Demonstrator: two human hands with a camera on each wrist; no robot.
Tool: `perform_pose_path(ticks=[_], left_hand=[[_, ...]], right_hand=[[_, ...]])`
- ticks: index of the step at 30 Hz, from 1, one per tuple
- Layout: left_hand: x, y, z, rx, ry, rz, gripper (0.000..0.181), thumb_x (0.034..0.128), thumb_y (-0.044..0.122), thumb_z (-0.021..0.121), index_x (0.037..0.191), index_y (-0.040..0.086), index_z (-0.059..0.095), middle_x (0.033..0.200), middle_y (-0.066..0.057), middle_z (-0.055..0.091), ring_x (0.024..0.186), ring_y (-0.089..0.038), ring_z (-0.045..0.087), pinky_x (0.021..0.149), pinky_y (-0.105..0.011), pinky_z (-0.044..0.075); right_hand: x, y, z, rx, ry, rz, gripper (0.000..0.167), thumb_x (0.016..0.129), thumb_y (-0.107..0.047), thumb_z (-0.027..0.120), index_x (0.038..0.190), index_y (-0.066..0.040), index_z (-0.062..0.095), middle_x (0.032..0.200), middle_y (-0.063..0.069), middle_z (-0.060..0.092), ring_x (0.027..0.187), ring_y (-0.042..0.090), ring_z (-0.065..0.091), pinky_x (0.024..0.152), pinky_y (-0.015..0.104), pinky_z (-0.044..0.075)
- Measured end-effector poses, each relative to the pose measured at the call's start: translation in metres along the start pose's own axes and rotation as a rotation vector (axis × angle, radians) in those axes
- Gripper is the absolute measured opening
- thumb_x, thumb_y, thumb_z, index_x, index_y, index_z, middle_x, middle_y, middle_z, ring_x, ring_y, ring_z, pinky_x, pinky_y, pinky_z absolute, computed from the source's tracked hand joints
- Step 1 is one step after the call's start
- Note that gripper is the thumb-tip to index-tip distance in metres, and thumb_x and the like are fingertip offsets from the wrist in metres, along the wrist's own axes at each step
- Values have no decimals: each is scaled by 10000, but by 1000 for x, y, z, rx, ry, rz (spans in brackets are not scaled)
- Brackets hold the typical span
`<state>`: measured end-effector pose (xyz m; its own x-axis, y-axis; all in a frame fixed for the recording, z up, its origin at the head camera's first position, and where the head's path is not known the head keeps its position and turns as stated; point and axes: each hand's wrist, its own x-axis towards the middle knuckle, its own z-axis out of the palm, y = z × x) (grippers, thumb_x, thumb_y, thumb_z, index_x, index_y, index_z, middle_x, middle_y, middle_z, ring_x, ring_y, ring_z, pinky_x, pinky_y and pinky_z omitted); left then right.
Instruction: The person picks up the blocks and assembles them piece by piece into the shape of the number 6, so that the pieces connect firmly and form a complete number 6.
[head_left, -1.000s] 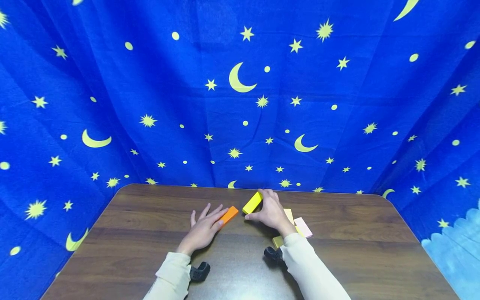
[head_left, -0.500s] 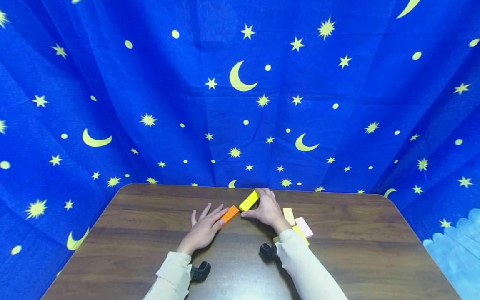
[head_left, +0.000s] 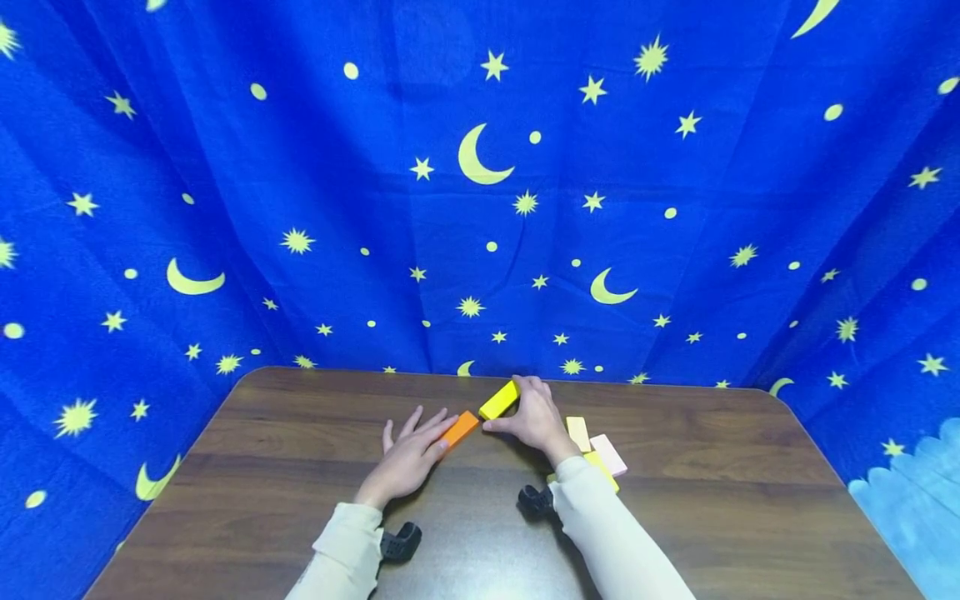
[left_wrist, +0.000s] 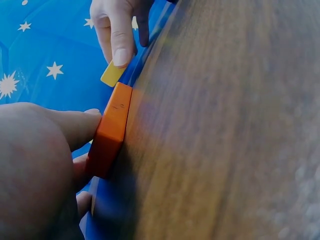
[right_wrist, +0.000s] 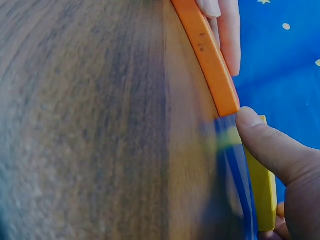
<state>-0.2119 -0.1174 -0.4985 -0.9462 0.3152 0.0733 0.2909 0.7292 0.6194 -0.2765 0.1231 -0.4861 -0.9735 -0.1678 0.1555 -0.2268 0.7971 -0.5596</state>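
An orange block (head_left: 461, 429) lies slantwise on the brown table, with the fingers of my left hand (head_left: 405, 462) extended and resting along its left side. Up and to the right of it, my right hand (head_left: 538, 418) holds a yellow block (head_left: 499, 400) between thumb and fingers. The near end of the yellow block is close to the orange block's far end. In the right wrist view, my right thumb (right_wrist: 272, 147) is at the orange block's corner (right_wrist: 229, 102); whether the two blocks touch, I cannot tell.
Right of my right wrist lie a cream block (head_left: 577, 433), a pink block (head_left: 608, 455) and another yellow block (head_left: 601, 471), with one more partly behind the sleeve. A blue star-patterned curtain (head_left: 420, 208) hangs behind the wooden table (head_left: 712, 450).
My right hand has moved slightly left with the yellow block, bringing it nearer the orange one and turning it a little. My left hand looks unmoved.
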Motion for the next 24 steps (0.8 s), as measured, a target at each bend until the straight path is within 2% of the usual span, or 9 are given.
perform_pose_path(ticks=[3, 10, 24], left_hand=[[-1, 0, 1, -6, -2, -17, 429, 1074, 247, 481, 1500, 206, 504, 1579, -54, 408, 1509, -404, 177, 1094, -715, -82], [-1, 0, 0, -3, 6, 18, 425, 1072, 228, 482, 1493, 182, 511, 1571, -85, 417, 1496, -434, 196, 1085, -736, -61], [0, 0, 1, 3, 2, 11, 430, 1076, 259, 474, 1501, 204, 502, 1576, -58, 412, 1502, -416, 190, 1091, -728, -69]], right_hand=[[0, -1, 1, 6, -8, 5, 1061, 639, -471, 939, 1432, 66, 483, 1378, 230, 526, 1255, 355, 476, 1079, 484, 411], [2, -3, 2, 10, 0, 9, 1057, 656, -481, 928, 1435, 71, 475, 1386, 225, 520, 1255, 345, 471, 1080, 474, 411], [5, -5, 5, -44, 7, -8, 1055, 656, -502, 921, 1421, 80, 486, 1363, 224, 542, 1247, 350, 483, 1086, 460, 404]])
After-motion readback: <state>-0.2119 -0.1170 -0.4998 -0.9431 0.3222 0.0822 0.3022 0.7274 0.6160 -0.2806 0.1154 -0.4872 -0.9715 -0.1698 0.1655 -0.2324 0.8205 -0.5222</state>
